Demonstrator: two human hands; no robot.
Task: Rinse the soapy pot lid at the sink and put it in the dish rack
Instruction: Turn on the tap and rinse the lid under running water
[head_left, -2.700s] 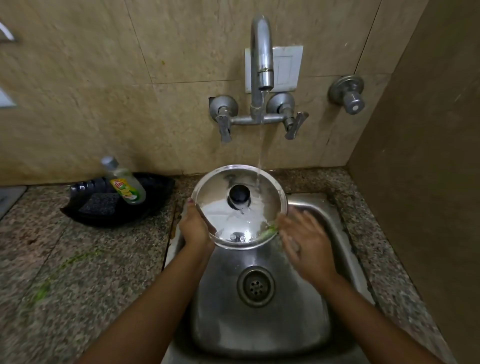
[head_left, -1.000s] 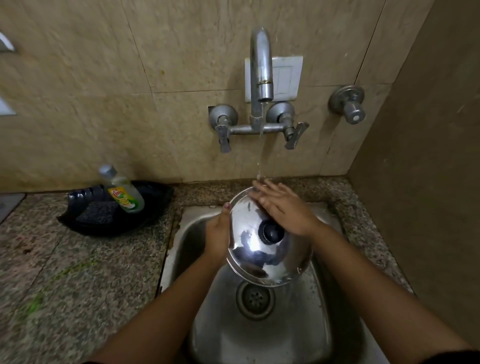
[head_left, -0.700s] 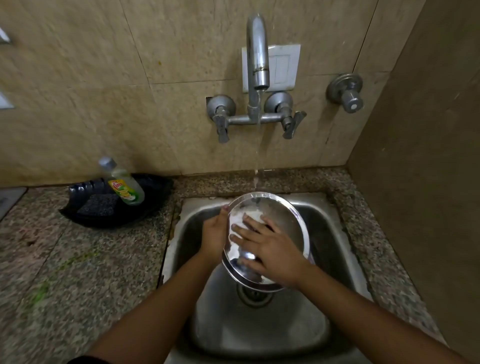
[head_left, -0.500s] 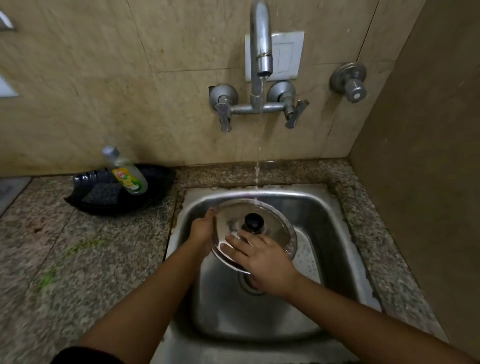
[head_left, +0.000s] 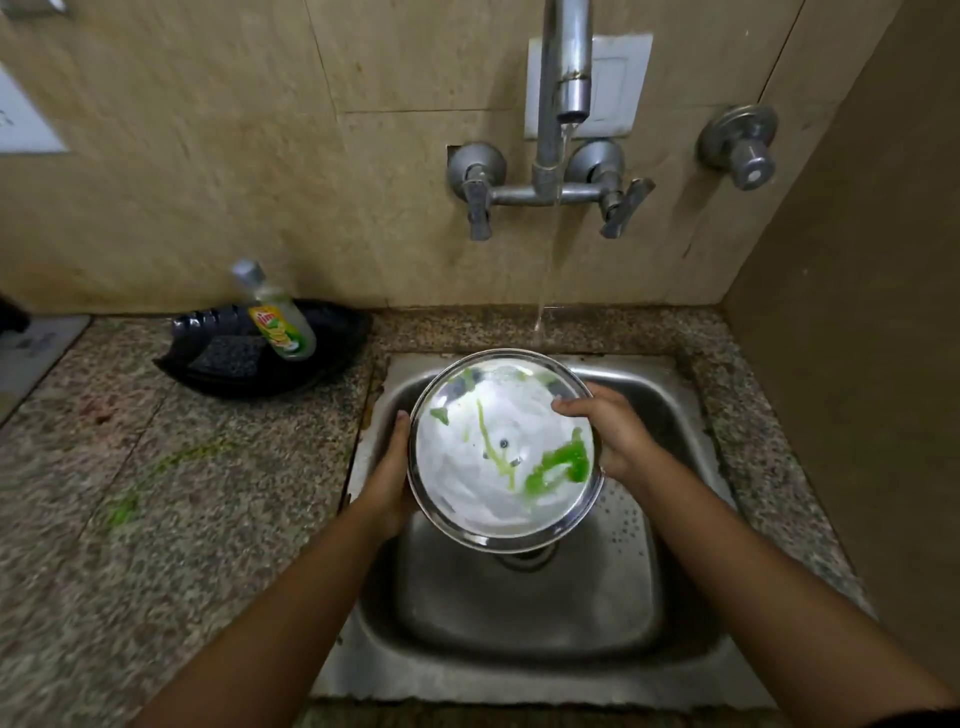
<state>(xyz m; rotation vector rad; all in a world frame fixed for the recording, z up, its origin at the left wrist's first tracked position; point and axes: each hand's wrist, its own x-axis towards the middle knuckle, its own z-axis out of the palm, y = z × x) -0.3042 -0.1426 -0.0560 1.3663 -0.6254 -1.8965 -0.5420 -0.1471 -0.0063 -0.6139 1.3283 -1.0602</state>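
A single head-worn wide-angle view is provided, directed forward and steeply downward onto the sink (head_left: 675, 395) at close range; the faucet (head_left: 563, 62) is cropped above.

The speckled stone counter (head_left: 156, 519) has a metal sink (head_left: 675, 649) set into it. A black tray (head_left: 332, 358) sits on the counter by the wall. Green smears (head_left: 122, 512) mark the stone.

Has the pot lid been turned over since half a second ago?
Yes. The pot lid, knob side up before, now shows its soapy, green-streaked underside, held over the sink by the left hand and right hand.
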